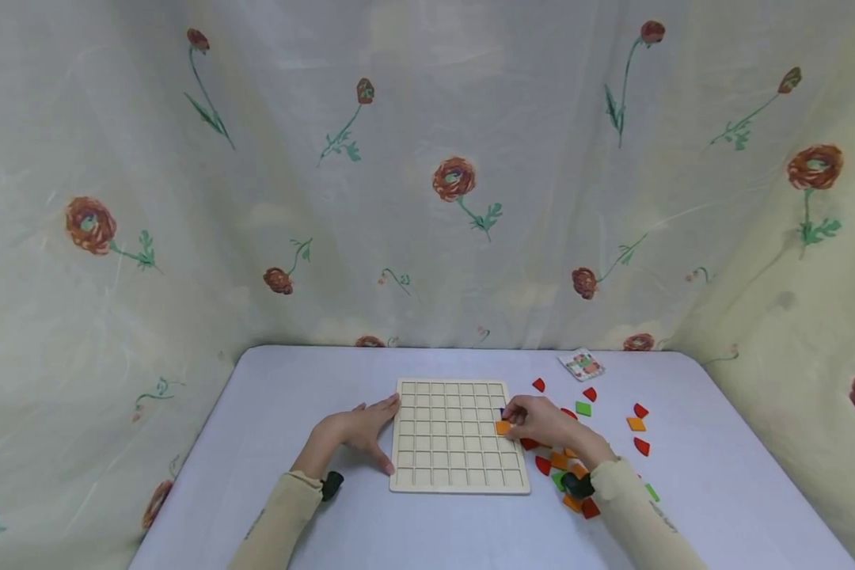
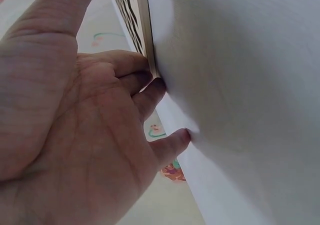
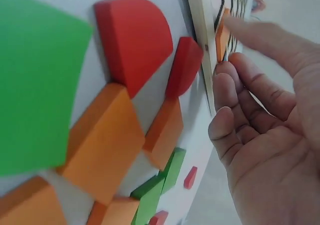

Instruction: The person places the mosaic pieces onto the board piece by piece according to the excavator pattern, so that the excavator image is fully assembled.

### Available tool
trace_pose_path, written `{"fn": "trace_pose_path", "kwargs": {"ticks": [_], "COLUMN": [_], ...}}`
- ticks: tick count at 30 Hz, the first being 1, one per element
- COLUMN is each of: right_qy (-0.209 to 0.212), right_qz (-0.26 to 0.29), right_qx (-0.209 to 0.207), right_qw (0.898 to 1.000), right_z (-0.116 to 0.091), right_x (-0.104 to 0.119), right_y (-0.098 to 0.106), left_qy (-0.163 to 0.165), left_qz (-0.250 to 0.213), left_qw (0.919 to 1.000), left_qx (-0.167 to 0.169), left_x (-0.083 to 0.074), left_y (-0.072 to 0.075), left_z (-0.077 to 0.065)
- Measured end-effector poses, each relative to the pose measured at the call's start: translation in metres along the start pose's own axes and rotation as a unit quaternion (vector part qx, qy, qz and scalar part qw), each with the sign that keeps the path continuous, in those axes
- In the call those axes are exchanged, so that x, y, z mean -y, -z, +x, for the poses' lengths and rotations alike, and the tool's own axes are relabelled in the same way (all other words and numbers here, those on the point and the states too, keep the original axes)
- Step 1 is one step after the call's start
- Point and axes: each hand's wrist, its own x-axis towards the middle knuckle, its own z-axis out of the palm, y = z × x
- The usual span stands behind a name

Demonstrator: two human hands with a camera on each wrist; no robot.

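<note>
A pale wooden board [image 1: 456, 443] with a grid of square recesses lies on the table. My left hand [image 1: 365, 428] is spread along its left edge, with the thumb near the front corner; in the left wrist view fingertips [image 2: 156, 87] meet the board's side. At the right edge my right hand [image 1: 541, 421] has thumb and curled fingers around an orange square tile [image 1: 503, 427], over the outermost column. A small dark blue piece [image 1: 502, 412] shows by the index fingertip, mostly hidden. From the right wrist, the orange tile appears between thumb and index finger.
Loose red quarter-round pieces [image 3: 134, 40], orange tiles [image 3: 107, 140] and green tiles [image 3: 40, 80] lie right of the board, several beneath the right forearm. A small patterned card or packet [image 1: 582, 365] lies at the back right. Floral curtains [image 1: 413, 237] surround the table.
</note>
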Motion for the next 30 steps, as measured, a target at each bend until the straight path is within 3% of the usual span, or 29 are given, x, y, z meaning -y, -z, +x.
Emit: {"fn": "trace_pose_path", "kwargs": {"ticks": [7, 15, 24, 30], "right_qy": [-0.010, -0.028, -0.076, -0.092], "right_qz": [0.008, 0.013, 0.010, 0.007], "right_qx": [-0.041, -0.089, -0.088, -0.097], "right_qw": [0.999, 0.996, 0.993, 0.991], "right_z": [-0.010, -0.025, -0.032, -0.028], "right_x": [-0.019, -0.065, -0.103, -0.116], "right_y": [0.025, 0.059, 0.062, 0.061], "left_qy": [0.006, 0.001, 0.001, -0.002], "left_qz": [-0.006, -0.003, -0.008, -0.012], "left_qw": [1.0000, 0.9999, 0.9999, 0.9998], "left_qx": [-0.003, -0.010, -0.010, -0.014], "left_x": [-0.001, 0.002, 0.005, 0.003], "left_y": [-0.001, -0.003, -0.005, -0.004], "left_z": [-0.004, -0.003, 0.002, 0.002]}}
